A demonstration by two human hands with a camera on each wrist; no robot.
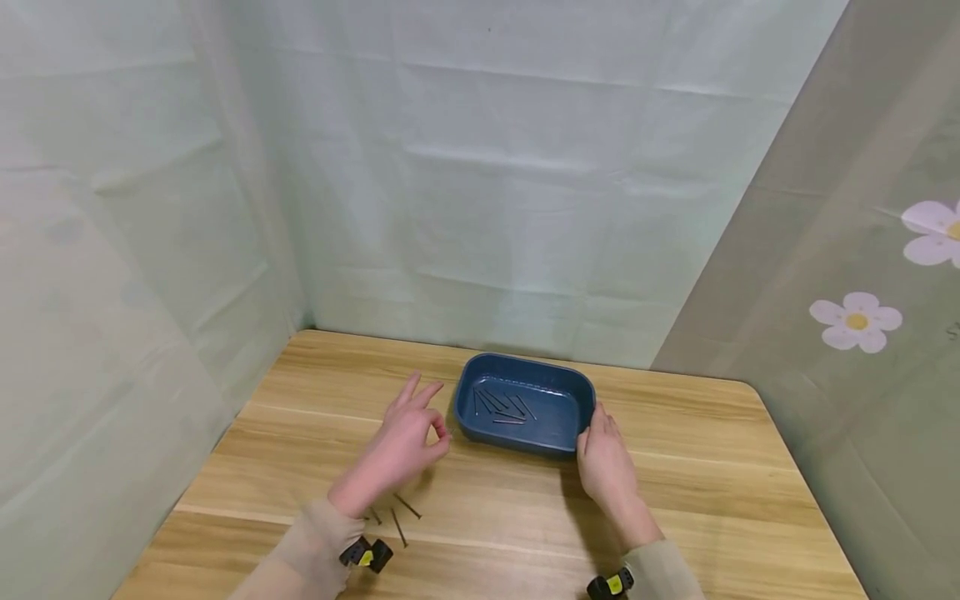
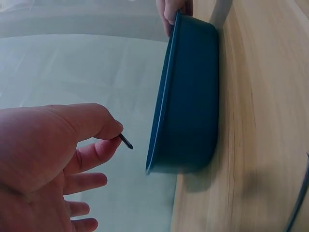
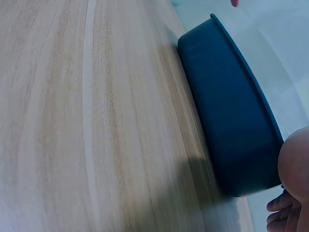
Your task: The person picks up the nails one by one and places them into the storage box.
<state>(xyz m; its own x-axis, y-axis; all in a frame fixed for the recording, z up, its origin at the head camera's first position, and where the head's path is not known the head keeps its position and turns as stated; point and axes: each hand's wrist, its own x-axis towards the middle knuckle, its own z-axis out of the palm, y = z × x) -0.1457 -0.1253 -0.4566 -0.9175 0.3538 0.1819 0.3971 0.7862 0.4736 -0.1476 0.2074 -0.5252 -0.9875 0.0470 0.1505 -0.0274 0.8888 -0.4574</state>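
Note:
My left hand (image 1: 408, 437) pinches a nail between thumb and index finger, its other fingers spread. In the left wrist view the pointed end of that nail (image 2: 126, 142) sticks out past the fingertips. The hand is just left of a dark blue rectangular dish (image 1: 555, 429), above the table. Several dark nails (image 1: 510, 419) lie on the dish's floor, mostly toward its left half. My right hand (image 1: 606, 458) holds the dish at its right end, thumb near the front corner and fingers along the side. The right wrist view shows that hand (image 3: 294, 183) at the rim.
A few loose nails (image 1: 399, 527) lie on the wooden table (image 1: 720, 500) beside the left forearm, partly hidden by it. Pale cloth (image 1: 487, 208) hangs behind the table and along its sides, with printed flowers (image 1: 857, 322) at right.

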